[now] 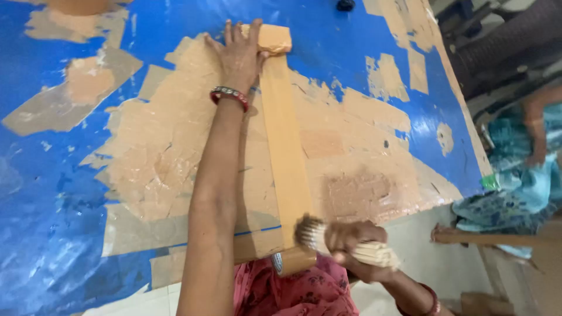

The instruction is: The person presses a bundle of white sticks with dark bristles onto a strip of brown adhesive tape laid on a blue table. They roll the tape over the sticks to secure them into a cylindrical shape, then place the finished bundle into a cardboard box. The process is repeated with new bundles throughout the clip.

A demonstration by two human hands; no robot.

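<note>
Head view, looking down on a blue table [328, 41] whose top is largely covered with patches of old tan tape and torn paper residue [170, 152]. A long strip of brown tape [287, 158] runs from the far middle of the table toward the near edge, lying flat on the residue. Left hand [240, 52] is extended far out, palm down, fingers spread and pressing on the far end of the strip, where the tape folds into a small flap [274, 38]; a red and silver bangle [230, 96] sits on that wrist. The near end of the strip joins the tape roll [293, 260], which sits at the near table edge, just beside the right hand. Right hand [351, 246] is clenched around a bundle of thin pale sticks [345, 243], ends blurred by motion; the bundle lies across the near end of the strip, touching or just above it, cannot tell which. Right table edge runs diagonally from top right down to the near corner; beyond it is pale floor [421, 251] with open room. Left half of the table is bare blue with scattered patches, unoccupied. A small dark object [345, 5] sits at the far edge, well apart from both hands. Another person in patterned blue-green cloth [521, 175] sits to the right, off the table. No containers visible.
</note>
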